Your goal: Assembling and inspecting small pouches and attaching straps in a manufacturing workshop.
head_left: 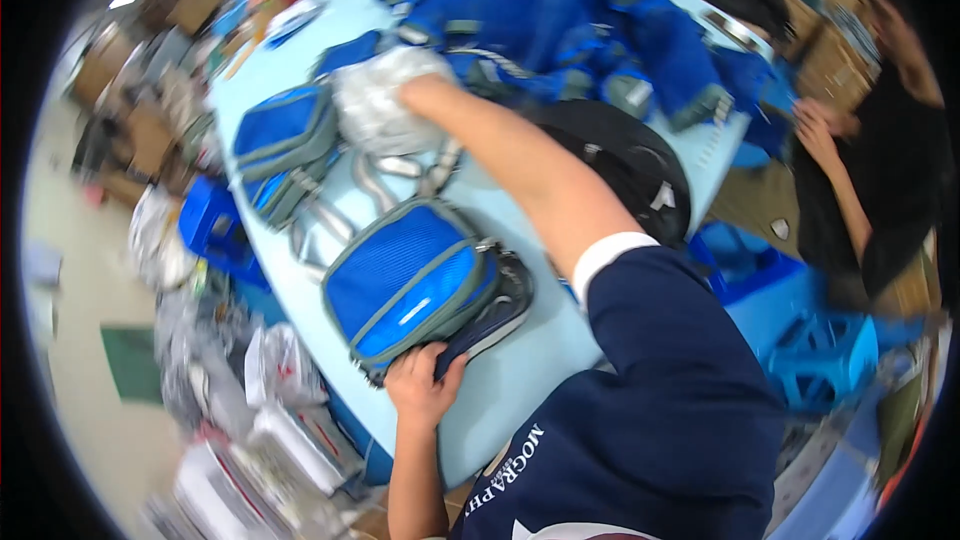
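Note:
My left hand [425, 382] grips the near edge of a blue bag with grey trim [410, 280] that lies on the light blue table [520, 370]. My right arm stretches across the table. My right hand [412, 90] is closed on a crumpled bundle of clear plastic wrap [375, 100] at the far side. A second blue bag [283, 145] lies left of the bundle, with grey straps [335, 215] trailing between the two bags.
A heap of blue bags and fabric [570, 25] covers the far end of the table. A black bag [625, 165] lies right of my arm. Another person [880, 180] stands at the right. Blue plastic stools [815, 350] and packaged goods [270, 420] crowd the floor.

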A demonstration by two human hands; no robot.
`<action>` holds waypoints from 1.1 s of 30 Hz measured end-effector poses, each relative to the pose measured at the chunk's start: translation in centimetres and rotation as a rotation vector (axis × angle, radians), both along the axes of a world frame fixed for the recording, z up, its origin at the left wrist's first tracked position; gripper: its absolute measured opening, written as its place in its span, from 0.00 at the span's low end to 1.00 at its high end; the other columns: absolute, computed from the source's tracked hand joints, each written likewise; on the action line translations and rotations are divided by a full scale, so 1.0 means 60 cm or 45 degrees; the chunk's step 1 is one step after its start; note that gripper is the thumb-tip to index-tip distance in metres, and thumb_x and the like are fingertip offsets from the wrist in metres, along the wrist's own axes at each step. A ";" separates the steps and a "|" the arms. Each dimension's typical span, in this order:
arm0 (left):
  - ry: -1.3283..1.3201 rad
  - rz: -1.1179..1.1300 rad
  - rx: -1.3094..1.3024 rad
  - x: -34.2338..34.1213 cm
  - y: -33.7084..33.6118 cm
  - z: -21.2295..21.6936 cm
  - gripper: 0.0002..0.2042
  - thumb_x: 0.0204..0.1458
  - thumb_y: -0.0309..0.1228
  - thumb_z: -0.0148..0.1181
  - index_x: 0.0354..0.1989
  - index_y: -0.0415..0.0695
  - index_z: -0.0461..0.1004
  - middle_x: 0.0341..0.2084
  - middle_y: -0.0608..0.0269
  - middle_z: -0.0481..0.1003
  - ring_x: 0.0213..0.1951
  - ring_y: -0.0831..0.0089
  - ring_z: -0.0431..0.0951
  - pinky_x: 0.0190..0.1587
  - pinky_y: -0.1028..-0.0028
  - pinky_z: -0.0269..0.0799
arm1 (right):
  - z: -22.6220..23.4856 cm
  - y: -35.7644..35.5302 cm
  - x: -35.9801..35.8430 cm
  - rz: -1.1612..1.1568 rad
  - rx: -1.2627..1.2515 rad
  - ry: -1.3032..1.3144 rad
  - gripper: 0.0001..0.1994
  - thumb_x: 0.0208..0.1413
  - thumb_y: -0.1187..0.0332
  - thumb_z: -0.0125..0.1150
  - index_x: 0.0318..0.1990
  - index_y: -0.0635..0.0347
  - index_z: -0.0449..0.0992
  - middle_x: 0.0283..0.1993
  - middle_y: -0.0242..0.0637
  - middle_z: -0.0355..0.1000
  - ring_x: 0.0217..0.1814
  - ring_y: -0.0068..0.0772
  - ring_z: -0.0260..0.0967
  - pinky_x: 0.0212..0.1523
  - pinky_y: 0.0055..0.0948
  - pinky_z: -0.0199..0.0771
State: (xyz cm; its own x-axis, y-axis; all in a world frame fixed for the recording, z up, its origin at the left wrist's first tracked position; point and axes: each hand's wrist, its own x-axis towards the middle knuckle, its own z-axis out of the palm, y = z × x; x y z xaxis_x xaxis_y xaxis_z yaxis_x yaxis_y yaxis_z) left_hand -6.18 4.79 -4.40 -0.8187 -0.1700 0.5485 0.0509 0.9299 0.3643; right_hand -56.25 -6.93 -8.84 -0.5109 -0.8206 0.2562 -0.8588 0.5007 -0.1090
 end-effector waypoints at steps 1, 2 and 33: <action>-0.059 0.303 0.007 0.067 -0.022 -0.020 0.13 0.35 0.34 0.69 0.27 0.46 0.72 0.19 0.61 0.72 0.22 0.62 0.72 0.26 0.68 0.67 | 0.062 -0.039 0.229 0.235 0.141 0.013 0.10 0.43 0.64 0.56 0.33 0.51 0.80 0.40 0.41 0.75 0.42 0.42 0.73 0.44 0.39 0.72; -0.050 0.263 -0.009 0.068 -0.016 -0.012 0.13 0.35 0.34 0.69 0.27 0.46 0.72 0.18 0.62 0.71 0.21 0.63 0.72 0.25 0.69 0.67 | 0.073 -0.026 0.240 0.190 0.128 0.032 0.09 0.44 0.66 0.55 0.32 0.52 0.79 0.39 0.41 0.75 0.42 0.41 0.73 0.43 0.39 0.72; -0.025 0.204 0.000 0.078 -0.016 -0.012 0.13 0.37 0.36 0.68 0.26 0.43 0.72 0.20 0.61 0.73 0.23 0.63 0.74 0.27 0.69 0.70 | 0.261 0.274 0.384 0.576 -0.547 -1.009 0.08 0.51 0.66 0.58 0.31 0.62 0.75 0.25 0.31 0.73 0.25 0.21 0.68 0.26 0.23 0.66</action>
